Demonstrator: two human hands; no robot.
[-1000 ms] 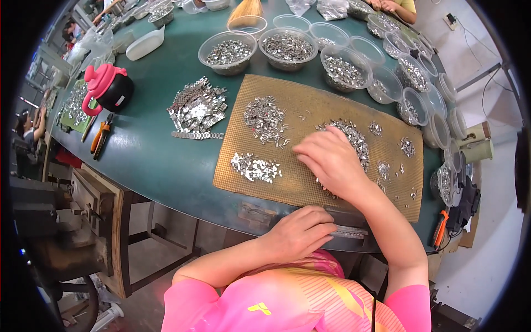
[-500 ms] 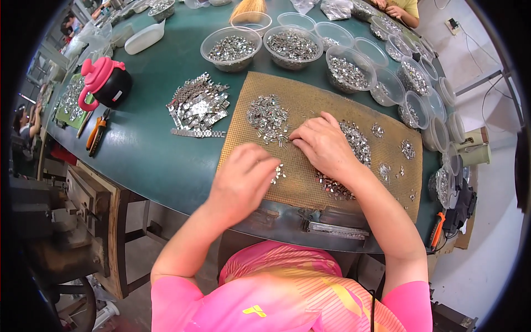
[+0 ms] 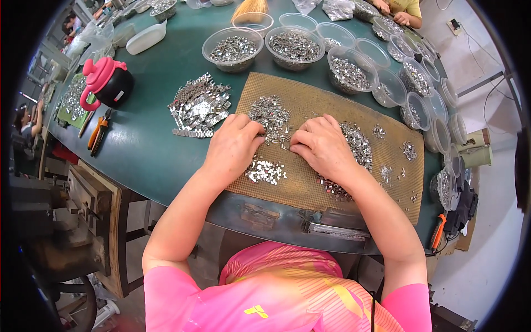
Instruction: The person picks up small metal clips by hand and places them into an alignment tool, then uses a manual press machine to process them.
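Both hands work over a tan textured mat [image 3: 301, 185]. My left hand [image 3: 233, 145] is at the mat's left side, thumb and fingers pinched at the edge of a heap of small silver metal pieces [image 3: 269, 113]. Closed too, my right hand [image 3: 323, 146] rests its fingertips just right of that heap. Whatever either pinch holds is too small or hidden to make out. Below the left fingers lie shiny flat metal pieces [image 3: 266, 172]. Partly behind my right hand and forearm are another silver heap [image 3: 358, 145] and a darker, reddish-brown heap of small pieces [image 3: 334, 189].
Linked metal bands [image 3: 200, 106] lie piled left of the mat. Clear plastic bowls of metal pieces [image 3: 232, 50] line its far and right sides. Farther left are a pink-lidded black pot [image 3: 113, 86] and orange-handled pliers [image 3: 98, 133]. Another person's hands [image 3: 401, 17] show at the far right.
My left hand has moved up and away from the shiny flat pieces, uncovering them, to the silver heap. My right hand has stayed nearly in place.
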